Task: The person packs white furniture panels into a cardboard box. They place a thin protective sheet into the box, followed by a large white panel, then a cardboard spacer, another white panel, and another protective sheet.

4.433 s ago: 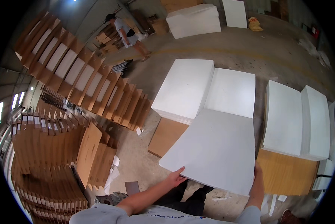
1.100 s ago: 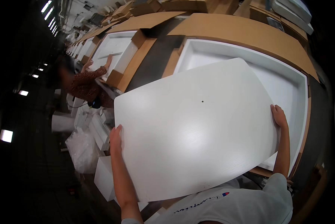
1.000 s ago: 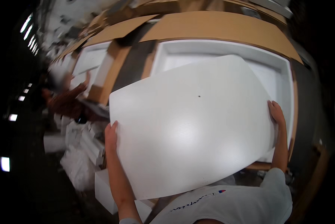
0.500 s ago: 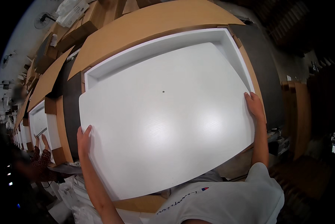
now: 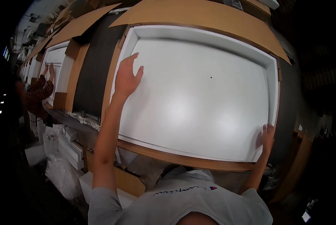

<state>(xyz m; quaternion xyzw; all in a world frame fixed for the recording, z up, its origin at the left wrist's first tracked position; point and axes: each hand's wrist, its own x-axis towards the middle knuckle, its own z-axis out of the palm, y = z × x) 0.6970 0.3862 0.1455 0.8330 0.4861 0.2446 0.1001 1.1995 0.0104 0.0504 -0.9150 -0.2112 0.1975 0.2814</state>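
A large white panel (image 5: 190,101) with one small dark hole lies inside a white raised frame (image 5: 213,35), which sits in an open brown cardboard box (image 5: 198,15). Over the panel's left side, toward the far corner, my left hand (image 5: 126,78) is open, its thumb and fingers apart and nothing in it. Whether its fingertips touch the panel I cannot tell. At the near right corner my right hand (image 5: 267,138) is at the frame's edge, with its fingers loosely extended toward the panel and not wrapped round anything visible.
A dark work surface (image 5: 96,67) runs under the box. On the left, another person's hands (image 5: 49,69) are over a second boxed white piece (image 5: 57,56). Plastic-wrapped white pieces (image 5: 61,172) stand below at the left, and cardboard (image 5: 130,180) leans near my body.
The white panel has gone down from a tilted position over the frame to lying within it. My left hand has come off its edge and moved farther away; my right hand has moved nearer.
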